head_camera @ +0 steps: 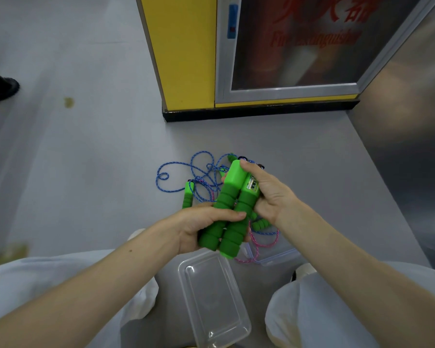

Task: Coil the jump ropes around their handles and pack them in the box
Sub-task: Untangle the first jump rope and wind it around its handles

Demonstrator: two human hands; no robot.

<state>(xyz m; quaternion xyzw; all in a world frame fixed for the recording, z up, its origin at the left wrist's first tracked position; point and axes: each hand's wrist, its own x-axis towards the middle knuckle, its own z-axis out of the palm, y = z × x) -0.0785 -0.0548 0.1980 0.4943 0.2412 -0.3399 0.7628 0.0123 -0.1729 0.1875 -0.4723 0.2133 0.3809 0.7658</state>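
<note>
— What is the person holding?
— A pair of green handles (232,197), side by side. The left hand (201,227) is closing its grip round the foam bottoms, and the right hand (269,192) is clamping its grip on the hard tops.
— And the ropes?
— A blue rope (186,172) is lying in loose loops on the floor (86,159) just beyond the hands, with a third green handle (187,197) among them. A pink rope (255,244) is trailing under the right wrist.
— The box?
— The clear box (186,285) is sitting between the knees, below the hands.
</note>
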